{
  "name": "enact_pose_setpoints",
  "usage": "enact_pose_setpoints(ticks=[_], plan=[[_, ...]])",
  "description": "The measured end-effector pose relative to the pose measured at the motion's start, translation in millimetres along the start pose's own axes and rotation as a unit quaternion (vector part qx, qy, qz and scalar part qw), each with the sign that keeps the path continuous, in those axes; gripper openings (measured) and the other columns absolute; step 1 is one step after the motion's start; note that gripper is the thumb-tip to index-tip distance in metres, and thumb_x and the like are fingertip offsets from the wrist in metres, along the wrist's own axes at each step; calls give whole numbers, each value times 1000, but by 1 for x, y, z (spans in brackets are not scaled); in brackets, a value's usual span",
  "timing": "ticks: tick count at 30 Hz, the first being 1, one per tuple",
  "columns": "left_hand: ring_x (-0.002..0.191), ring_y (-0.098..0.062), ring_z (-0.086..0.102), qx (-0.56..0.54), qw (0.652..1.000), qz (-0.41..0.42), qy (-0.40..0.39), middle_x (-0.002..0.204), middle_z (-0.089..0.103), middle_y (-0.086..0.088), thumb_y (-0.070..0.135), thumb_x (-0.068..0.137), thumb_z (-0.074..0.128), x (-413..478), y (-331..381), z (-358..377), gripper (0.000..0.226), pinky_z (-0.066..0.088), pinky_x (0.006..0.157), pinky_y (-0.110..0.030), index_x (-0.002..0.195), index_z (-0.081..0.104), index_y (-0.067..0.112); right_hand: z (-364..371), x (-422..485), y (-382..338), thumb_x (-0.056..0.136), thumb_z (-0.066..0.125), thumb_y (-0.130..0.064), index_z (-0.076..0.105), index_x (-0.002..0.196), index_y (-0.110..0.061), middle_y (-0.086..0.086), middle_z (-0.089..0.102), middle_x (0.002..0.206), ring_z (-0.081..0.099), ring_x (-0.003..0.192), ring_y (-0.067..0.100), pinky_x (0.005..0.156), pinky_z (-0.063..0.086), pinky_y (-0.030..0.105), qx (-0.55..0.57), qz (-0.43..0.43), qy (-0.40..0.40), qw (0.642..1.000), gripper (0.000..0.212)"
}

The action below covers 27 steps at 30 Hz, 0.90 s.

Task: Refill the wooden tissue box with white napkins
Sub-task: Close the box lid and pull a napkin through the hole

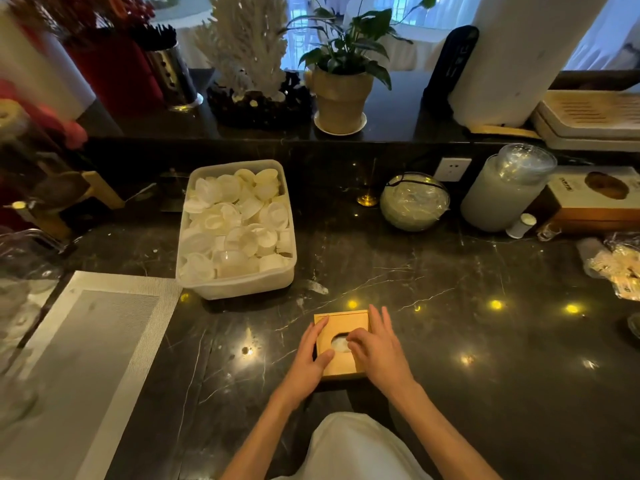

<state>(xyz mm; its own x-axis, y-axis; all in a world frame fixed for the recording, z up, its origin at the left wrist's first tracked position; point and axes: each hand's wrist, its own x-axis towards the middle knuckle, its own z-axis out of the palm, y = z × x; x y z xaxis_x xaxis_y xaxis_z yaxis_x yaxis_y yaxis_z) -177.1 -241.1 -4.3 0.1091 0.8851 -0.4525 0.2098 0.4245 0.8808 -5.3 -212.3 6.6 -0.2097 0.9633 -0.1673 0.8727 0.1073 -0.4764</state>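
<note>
Now left hand [309, 355] braces the box [343, 344], low centre; right hand [375, 344] w/ loose grip should pinch one napkin [339, 344] thru the hole.

Right of fingers [372, 323]: bare table [485, 341], open passage.
Ahead of fingers: clear strip before the glass bowl [414, 201].
Ahead-left: plastic tub [239, 285] blocks.
Left: open table, then placemat [86, 341].

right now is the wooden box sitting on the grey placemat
No, the wooden box sits on the bare dark counter, apart from the grey placemat at the left, with both hands on it.
</note>
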Motion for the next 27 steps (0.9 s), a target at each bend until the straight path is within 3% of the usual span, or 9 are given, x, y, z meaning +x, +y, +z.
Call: enact_pose_setpoints(ticks=[3, 7, 11, 16, 27], plan=[[149, -21, 16, 6, 1000, 8, 3, 164, 10, 5, 18, 99, 53, 3, -3, 0, 63, 25, 120, -51, 149, 27, 47, -1, 4, -7, 91, 64, -29, 70, 112, -32, 7, 1, 166, -21, 148, 32, 119, 12, 52, -108, -58, -8, 992, 21], [150, -20, 15, 18, 1000, 19, 14, 164, 12, 4, 17, 99, 54, 5, -6, 2, 63, 22, 121, -52, 147, 27, 48, 1, 10, -22, 85, 70, -20, 67, 115, -29, 7, -8, 165, -28, 144, 35, 119, 2, 57, -174, -82, -63, 979, 32], [150, -19, 13, 17, 1000, 15, 14, 164, 9, 8, 20, 99, 53, 6, -8, 3, 64, 21, 122, -52, 148, 26, 51, -1, 19, -32, 84, 70, -24, 71, 99, -27, 7, -10, 164, -33, 141, 37, 118, -7, 59, -217, -79, -93, 969, 15], [151, -19, 11, 15, 1000, 12, 13, 164, 7, 9, 20, 99, 53, 8, -10, 3, 64, 19, 122, -50, 147, 25, 52, 0, 21, -37, 84, 70, -23, 73, 94, -25, 11, -1, 165, -27, 144, 36, 119, -5, 56, -226, -65, -88, 968, 10], [150, -19, 15, 9, 1000, 20, 15, 164, 10, 5, 19, 100, 52, 7, -11, 4, 62, 22, 122, -46, 149, 26, 47, 4, 13, -31, 88, 68, -20, 73, 108, -21, 17, 20, 162, -3, 151, 33, 122, 6, 47, -199, -54, -46, 977, 21]])
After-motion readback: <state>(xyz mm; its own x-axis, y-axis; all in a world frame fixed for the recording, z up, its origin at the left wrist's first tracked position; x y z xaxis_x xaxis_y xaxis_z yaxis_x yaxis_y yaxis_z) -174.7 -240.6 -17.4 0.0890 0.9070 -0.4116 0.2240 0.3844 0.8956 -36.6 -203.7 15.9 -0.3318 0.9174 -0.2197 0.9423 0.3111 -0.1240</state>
